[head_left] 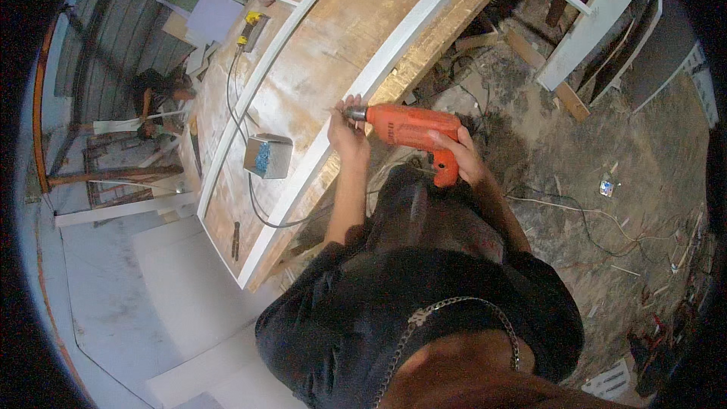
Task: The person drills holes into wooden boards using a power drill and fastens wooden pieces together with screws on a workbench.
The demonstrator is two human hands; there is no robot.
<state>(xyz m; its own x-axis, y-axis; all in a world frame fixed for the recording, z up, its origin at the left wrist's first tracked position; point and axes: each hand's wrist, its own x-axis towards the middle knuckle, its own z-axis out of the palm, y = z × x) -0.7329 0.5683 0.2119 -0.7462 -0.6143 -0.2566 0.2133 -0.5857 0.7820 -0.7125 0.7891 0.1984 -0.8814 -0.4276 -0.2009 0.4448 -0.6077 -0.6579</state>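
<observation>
Here a box (279,160) holds blue pieces (263,157), and right hand (466,157) clasps drill (409,126) (left hand (350,138): hold unclear).

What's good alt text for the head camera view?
The person's right hand holds an orange drill, the left hand at its chuck, beside a wooden table. Long white strips and an open box of small blue pieces lie on it.

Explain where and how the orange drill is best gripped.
Probably by the rear handle, from the right: the drill lies sideways, chuck pointing left at the left hand, handle angling off its right end, where the right hand grips.
</observation>
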